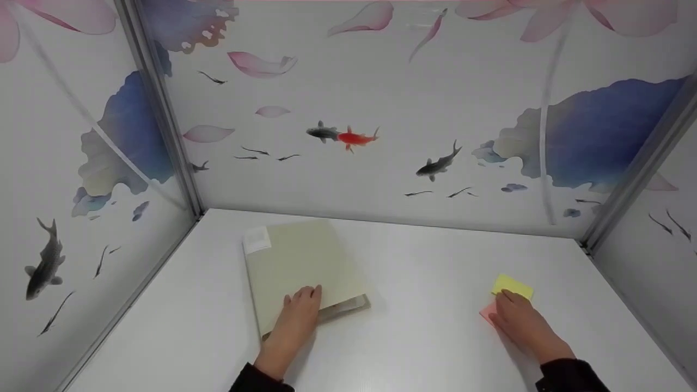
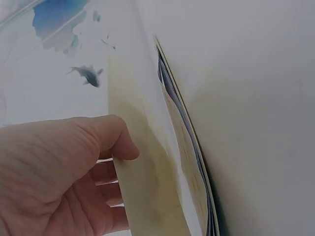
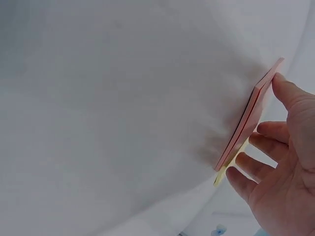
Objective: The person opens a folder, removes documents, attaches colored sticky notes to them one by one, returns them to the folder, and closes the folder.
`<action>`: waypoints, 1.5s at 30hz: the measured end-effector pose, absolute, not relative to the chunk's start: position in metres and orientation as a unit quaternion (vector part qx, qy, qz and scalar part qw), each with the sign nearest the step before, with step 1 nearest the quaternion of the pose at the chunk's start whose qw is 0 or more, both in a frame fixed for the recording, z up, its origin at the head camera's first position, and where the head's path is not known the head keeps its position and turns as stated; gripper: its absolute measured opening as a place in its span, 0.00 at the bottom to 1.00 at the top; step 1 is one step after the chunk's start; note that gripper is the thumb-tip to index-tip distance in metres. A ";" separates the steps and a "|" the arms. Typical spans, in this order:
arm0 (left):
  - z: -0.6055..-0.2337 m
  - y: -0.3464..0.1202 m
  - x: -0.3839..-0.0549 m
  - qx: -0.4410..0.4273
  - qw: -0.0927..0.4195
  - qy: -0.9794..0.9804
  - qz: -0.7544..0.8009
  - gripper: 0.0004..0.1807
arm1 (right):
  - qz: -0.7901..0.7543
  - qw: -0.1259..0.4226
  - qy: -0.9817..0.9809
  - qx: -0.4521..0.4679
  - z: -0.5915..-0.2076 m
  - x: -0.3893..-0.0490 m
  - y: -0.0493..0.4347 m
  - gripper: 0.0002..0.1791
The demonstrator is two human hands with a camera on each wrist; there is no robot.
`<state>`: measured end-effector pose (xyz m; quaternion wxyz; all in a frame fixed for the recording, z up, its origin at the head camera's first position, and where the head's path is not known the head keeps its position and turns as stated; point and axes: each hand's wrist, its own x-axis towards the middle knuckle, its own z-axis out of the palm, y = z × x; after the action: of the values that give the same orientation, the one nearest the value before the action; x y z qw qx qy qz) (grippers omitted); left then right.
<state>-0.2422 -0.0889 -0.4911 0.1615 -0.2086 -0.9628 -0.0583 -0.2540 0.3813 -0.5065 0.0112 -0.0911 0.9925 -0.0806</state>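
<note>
A beige file folder (image 1: pixel 313 261) with a white label lies on the left of the table. My left hand (image 1: pixel 295 321) is at its near edge. In the left wrist view my thumb lies over one side of the cover (image 2: pixel 140 196) and the fingers go behind it, so the hand grips the cover's edge. Papers (image 2: pixel 179 132) show inside the folder. Farther right, my right hand (image 1: pixel 523 321) rests on a pink sticky note pad (image 1: pixel 488 312) and a yellow sticky note pad (image 1: pixel 512 284). Its fingers are spread and loosely bent, with the thumb and fingertips touching the pads.
A white table (image 1: pixel 414 326) lies under everything. White panels with painted fish and lotus leaves stand at the back (image 1: pixel 381 179), left (image 1: pixel 54 163) and right, joined by grey metal posts (image 1: pixel 163 109).
</note>
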 end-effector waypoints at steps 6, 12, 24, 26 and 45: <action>-0.488 -0.076 -0.238 -0.220 0.167 -0.959 -0.057 0.23 | -0.129 -0.040 0.985 -0.107 -0.502 -0.251 0.348 0.29; -0.486 -0.063 -0.233 -0.237 0.134 -0.956 -0.111 0.26 | -0.172 0.020 0.978 -0.116 -0.489 -0.246 0.295 0.29; -0.484 -0.035 -0.221 -0.274 0.126 -0.926 -0.226 0.23 | -0.222 0.052 0.945 -0.234 -0.487 -0.223 0.236 0.26; -0.484 -0.032 -0.220 -0.280 0.128 -0.918 -0.250 0.23 | -0.225 0.045 0.942 -0.243 -0.489 -0.220 0.232 0.27; -0.471 -0.028 -0.218 -0.238 0.127 -0.848 -0.457 0.19 | -0.235 0.039 0.945 -0.225 -0.501 -0.204 0.238 0.27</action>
<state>-0.2182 -0.0279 -0.4713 0.1269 -0.2381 -0.8478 -0.4566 -0.2043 0.2380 -0.5007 0.0391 -0.2250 0.9447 -0.2353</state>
